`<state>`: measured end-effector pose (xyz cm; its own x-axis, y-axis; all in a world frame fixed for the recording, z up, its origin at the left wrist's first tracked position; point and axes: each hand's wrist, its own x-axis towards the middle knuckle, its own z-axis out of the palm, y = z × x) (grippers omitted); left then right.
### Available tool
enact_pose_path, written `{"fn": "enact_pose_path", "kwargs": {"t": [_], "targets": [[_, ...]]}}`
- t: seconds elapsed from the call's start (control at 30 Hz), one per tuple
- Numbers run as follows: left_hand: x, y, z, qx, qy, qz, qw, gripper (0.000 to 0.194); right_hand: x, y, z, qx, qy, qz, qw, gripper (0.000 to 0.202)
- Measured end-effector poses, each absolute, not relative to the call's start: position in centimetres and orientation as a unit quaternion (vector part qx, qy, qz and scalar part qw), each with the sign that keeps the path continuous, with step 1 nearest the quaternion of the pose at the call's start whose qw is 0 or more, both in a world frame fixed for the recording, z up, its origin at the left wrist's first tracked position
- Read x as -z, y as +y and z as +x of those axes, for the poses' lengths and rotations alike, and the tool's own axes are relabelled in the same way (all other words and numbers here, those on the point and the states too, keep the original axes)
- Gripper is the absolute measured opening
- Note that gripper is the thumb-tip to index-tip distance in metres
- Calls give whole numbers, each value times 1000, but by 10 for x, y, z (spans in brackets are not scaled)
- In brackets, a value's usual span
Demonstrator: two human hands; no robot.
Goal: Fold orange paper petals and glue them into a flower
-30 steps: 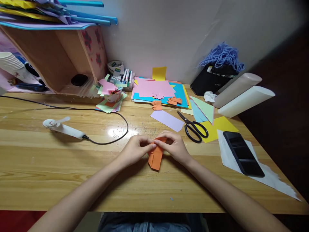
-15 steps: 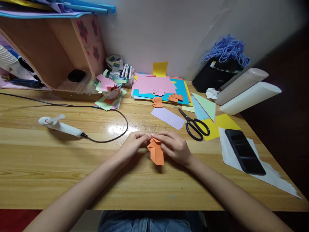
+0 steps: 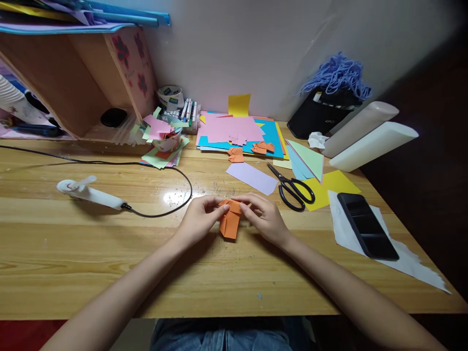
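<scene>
Setting: my craft desk at home, pushed against a plain white wall. I sit at a wooden table [image 3: 109,253] with scratched varnish. Stacks of coloured paper sheets [image 3: 237,131] lie at the back, more paper scraps [image 3: 161,141] heaped over a small bowl. Black scissors [image 3: 292,187] to my right, a tape roll [image 3: 170,96] and marker pens [image 3: 187,109] by the wall. Wooden shelf box [image 3: 73,83] with flower stickers at left, rolled paper on top. Blue yarn [image 3: 338,75] spills from a black bin. Phone [image 3: 367,231] on white paper; handheld fan [image 3: 87,191] on a cable
</scene>
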<state>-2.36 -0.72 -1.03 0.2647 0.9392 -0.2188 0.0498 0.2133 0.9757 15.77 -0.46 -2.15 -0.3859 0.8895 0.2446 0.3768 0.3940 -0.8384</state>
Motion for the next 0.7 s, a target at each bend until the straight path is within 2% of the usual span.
{"fn": "enact_pose_path", "kwargs": {"t": [0.23,0.33,0.5,0.7], "targets": [[11,-10,-24,-386,506,545,546,21,19,0,154,-529,-599,-488,351,23],[13,-10,-25,-398,512,545,532,24,18,3,156,-558,-580,-498,323,23],[12,-12,-25,-397,508,576,503,19,20,8,162,-598,-577,-485,272,27],[14,-11,-24,-384,502,561,535,24,18,8,161,-592,-576,-488,283,24]]}}
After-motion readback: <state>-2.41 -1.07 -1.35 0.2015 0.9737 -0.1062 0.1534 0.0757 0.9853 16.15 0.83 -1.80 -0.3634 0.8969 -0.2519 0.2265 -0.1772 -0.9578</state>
